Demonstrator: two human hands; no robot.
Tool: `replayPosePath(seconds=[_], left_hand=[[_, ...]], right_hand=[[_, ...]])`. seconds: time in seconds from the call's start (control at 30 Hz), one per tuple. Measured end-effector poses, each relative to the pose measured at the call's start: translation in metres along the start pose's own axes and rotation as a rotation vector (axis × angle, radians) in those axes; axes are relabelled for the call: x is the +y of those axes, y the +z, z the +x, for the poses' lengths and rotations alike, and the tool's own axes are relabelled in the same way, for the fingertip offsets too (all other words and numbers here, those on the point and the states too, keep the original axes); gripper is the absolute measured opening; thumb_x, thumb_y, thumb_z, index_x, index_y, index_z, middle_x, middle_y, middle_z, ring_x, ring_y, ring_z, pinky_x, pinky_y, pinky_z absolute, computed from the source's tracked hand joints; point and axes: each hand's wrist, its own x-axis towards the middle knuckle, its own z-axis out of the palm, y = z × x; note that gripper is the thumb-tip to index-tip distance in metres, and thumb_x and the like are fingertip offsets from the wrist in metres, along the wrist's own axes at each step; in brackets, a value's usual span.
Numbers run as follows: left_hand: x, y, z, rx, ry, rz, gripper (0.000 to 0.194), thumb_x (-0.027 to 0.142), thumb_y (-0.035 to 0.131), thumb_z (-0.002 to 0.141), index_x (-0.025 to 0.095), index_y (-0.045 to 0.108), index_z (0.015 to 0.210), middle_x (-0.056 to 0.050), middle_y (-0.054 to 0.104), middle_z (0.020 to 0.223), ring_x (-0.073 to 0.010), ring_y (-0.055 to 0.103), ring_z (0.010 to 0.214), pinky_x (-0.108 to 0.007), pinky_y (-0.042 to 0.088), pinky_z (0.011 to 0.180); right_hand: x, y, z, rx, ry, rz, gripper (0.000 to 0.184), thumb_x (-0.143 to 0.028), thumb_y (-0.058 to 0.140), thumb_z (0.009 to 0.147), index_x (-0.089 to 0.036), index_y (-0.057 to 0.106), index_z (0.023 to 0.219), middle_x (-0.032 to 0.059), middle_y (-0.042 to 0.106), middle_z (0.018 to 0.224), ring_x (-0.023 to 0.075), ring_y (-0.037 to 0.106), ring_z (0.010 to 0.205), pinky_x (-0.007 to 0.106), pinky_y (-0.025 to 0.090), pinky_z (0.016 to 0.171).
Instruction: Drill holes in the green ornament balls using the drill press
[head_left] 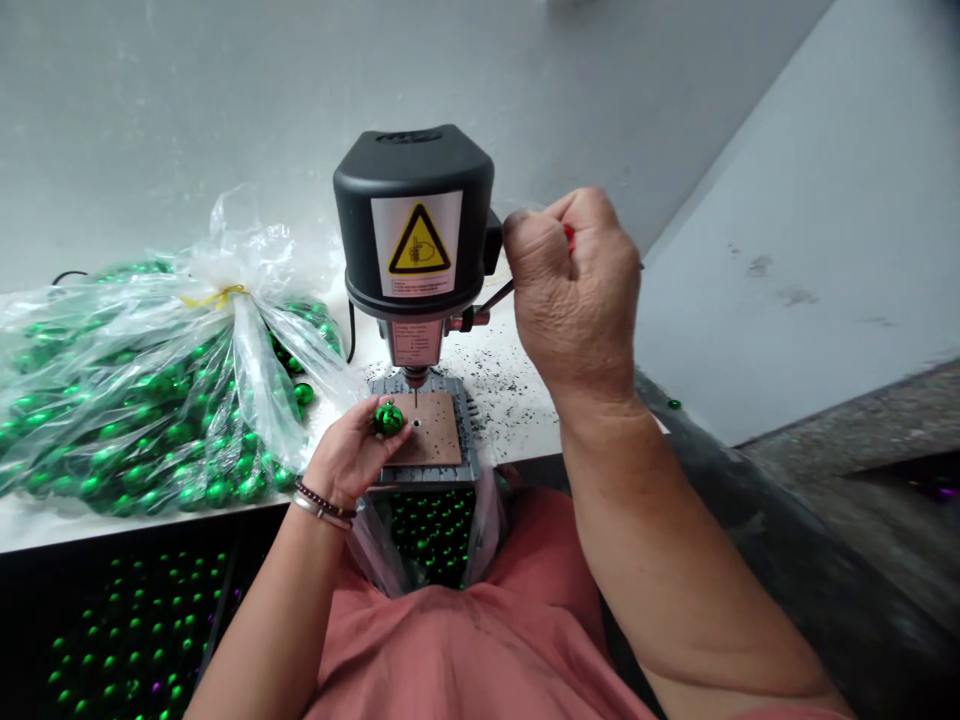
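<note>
The left hand (354, 452) held a green ball (388, 419) pinched between its thumb and fingers, over the left part of a brown board (435, 440). The ball was just left of the drill bit (416, 398) and apart from it. The board lay on the grey metal base (466, 445) of a drill press (412, 225), and a small dark-rimmed hole (416, 423) showed in it below the bit. The right hand (577, 295) was clenched in a fist at the end of the press's lever (497, 295), to the right of the black housing; a bit of red knob (569, 238) showed between the fingers.

A label with a yellow warning triangle (419, 242) faced forward on the housing. Dark shavings (506, 395) were scattered over the white table (525, 435), mostly to the right of the base. To the left, a large clear plastic bag (251, 365), gathered with a yellow tie (217, 296), lay over a heap of green balls (161, 385). Below the table's edge, more green balls (431, 530) sat between folds of clear plastic (489, 520) in front of the person's red shirt (450, 650). Dark bracelet beads (319, 502) and a silver-coloured bangle (319, 513) circled the left wrist.
</note>
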Motion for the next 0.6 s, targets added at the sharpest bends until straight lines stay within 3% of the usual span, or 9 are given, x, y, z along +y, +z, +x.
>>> replayPosePath(seconds=[0.07, 0.17, 0.27, 0.33, 0.43, 0.6], left_hand=[[-0.002, -0.003, 0.0, -0.013, 0.004, -0.006, 0.013, 0.008, 0.047, 0.075, 0.012, 0.056, 0.083, -0.003, 0.059, 0.073, -0.0096, 0.058, 0.071, -0.029, 0.05, 0.08], [-0.006, -0.008, 0.0, -0.029, 0.061, 0.101, 0.028, 0.005, 0.051, 0.069, 0.011, 0.056, 0.096, -0.004, 0.061, 0.081, -0.0102, 0.059, 0.076, -0.03, 0.049, 0.083], [-0.012, -0.01, 0.002, -0.012, 0.203, 0.443, 0.046, 0.017, 0.061, 0.067, 0.013, 0.05, 0.111, -0.004, 0.061, 0.087, -0.0123, 0.059, 0.077, -0.031, 0.049, 0.079], [-0.014, -0.011, 0.005, 0.077, 0.341, 0.776, 0.054, 0.025, 0.064, 0.064, 0.014, 0.047, 0.114, -0.005, 0.061, 0.089, -0.0147, 0.059, 0.078, -0.032, 0.048, 0.075], [-0.014, -0.011, 0.008, 0.187, 0.492, 1.208, 0.046, 0.03, 0.062, 0.065, 0.013, 0.05, 0.106, -0.005, 0.061, 0.086, -0.0168, 0.057, 0.078, -0.034, 0.046, 0.075], [-0.011, -0.012, 0.006, 0.075, 0.598, 1.477, 0.037, 0.026, 0.055, 0.069, 0.015, 0.058, 0.104, -0.01, 0.057, 0.108, -0.0188, 0.055, 0.095, -0.034, 0.042, 0.088]], right_hand=[[0.0, 0.0, -0.001, 0.012, -0.011, 0.006, 0.026, -0.036, 0.041, 0.081, -0.017, 0.034, 0.065, -0.0069, 0.031, 0.055, 0.0026, 0.028, 0.055, 0.018, 0.028, 0.057], [0.0, 0.0, -0.002, 0.021, -0.021, 0.01, 0.025, -0.035, 0.042, 0.081, -0.017, 0.035, 0.065, -0.0069, 0.032, 0.056, 0.0021, 0.029, 0.055, 0.017, 0.029, 0.056], [0.0, -0.001, -0.002, 0.022, -0.021, 0.006, 0.024, -0.033, 0.042, 0.081, -0.017, 0.036, 0.065, -0.0071, 0.032, 0.055, 0.0015, 0.03, 0.054, 0.017, 0.029, 0.055], [0.001, -0.001, -0.002, 0.025, -0.019, 0.009, 0.024, -0.033, 0.043, 0.081, -0.016, 0.036, 0.065, -0.007, 0.033, 0.055, 0.0014, 0.03, 0.054, 0.017, 0.029, 0.054], [0.001, 0.0, -0.002, 0.025, -0.025, 0.035, 0.025, -0.035, 0.043, 0.081, -0.017, 0.035, 0.065, -0.0069, 0.033, 0.055, 0.0015, 0.03, 0.052, 0.016, 0.03, 0.053], [0.002, -0.001, -0.005, 0.014, -0.013, 0.053, 0.025, -0.036, 0.042, 0.081, -0.018, 0.034, 0.065, -0.006, 0.032, 0.055, 0.002, 0.031, 0.051, 0.017, 0.028, 0.051]])
